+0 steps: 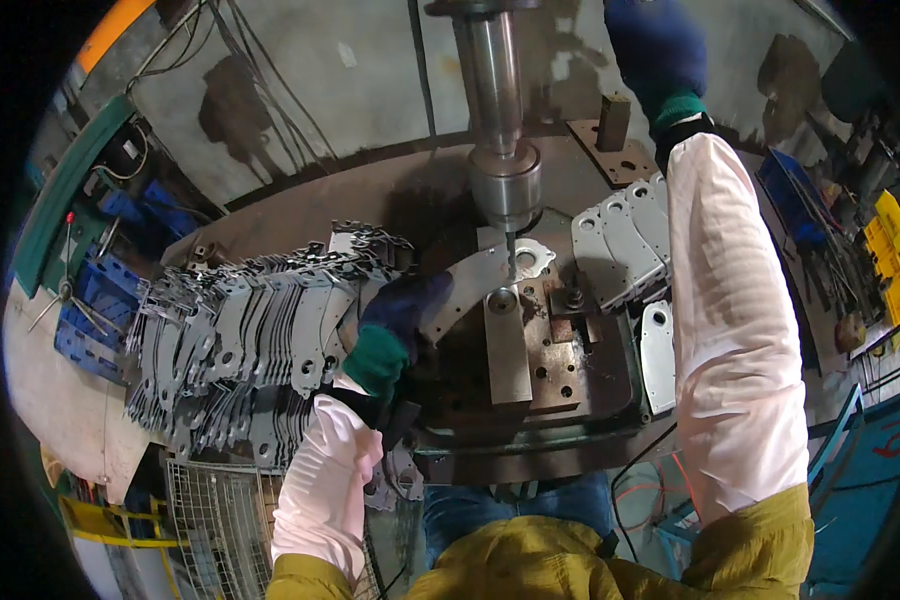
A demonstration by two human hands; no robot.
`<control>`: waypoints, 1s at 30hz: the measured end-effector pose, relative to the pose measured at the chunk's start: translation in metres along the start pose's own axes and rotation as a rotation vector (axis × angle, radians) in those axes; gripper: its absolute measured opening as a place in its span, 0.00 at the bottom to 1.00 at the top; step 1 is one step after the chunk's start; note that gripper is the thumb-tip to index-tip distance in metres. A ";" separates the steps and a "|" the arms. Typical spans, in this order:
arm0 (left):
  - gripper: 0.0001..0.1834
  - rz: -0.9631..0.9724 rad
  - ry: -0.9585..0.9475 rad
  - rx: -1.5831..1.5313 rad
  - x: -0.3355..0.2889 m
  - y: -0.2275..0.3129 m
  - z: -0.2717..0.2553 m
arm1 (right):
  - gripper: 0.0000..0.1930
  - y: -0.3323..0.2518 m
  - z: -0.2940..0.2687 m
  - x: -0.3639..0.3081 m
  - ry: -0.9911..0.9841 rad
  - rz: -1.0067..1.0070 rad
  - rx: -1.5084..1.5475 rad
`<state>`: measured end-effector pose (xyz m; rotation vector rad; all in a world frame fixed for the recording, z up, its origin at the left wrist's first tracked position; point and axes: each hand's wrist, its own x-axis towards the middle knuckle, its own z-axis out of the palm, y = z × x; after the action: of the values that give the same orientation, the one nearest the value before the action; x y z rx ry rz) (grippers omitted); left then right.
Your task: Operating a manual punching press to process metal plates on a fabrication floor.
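My left hand (400, 315), in a dark blue glove with a green cuff, grips the near-left end of a curved grey metal plate (467, 292). The plate's far end, with a large round hole, lies under the drill chuck (507, 190), and the thin drill bit (511, 252) comes down at that end. Beneath the plate is a steel fixture block (510, 362) with a bolt and clamp pieces beside it. My right hand (660, 55), gloved the same way, is raised at the upper right; the top edge cuts off its fingers, so what it touches is hidden.
Rows of stacked curved plates (260, 335) stand to the left. More flat plates (620, 240) lie right of the fixture, partly behind my right arm. A wire basket (220, 510) is at lower left; a drilled base with an upright block (610, 140) sits at the back.
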<state>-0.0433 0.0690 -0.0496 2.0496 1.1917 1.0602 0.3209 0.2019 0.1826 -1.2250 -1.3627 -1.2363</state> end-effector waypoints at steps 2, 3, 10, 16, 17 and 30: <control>0.17 0.290 0.034 0.300 0.002 0.002 -0.004 | 0.17 -0.002 -0.004 0.001 -0.076 0.017 -0.005; 0.17 0.501 0.056 0.529 0.003 0.007 -0.006 | 0.17 -0.003 -0.009 0.003 -0.115 0.025 -0.010; 0.24 -0.415 0.001 -0.281 0.017 0.045 0.011 | 0.23 0.022 -0.034 -0.008 -0.228 0.102 0.087; 0.24 -0.569 0.158 -0.418 0.040 0.026 0.021 | 0.35 0.002 -0.122 0.001 -0.692 0.623 0.744; 0.23 -0.539 0.219 -0.457 0.045 0.016 0.031 | 0.37 -0.002 -0.130 0.002 -0.691 0.642 0.763; 0.16 -0.788 -0.058 -1.417 -0.053 0.151 -0.009 | 0.26 0.012 -0.188 -0.149 -0.865 0.606 1.196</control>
<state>0.0028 -0.0475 0.0507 0.4423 0.6740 0.9303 0.3482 0.0003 0.0552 -1.0840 -1.6737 0.6302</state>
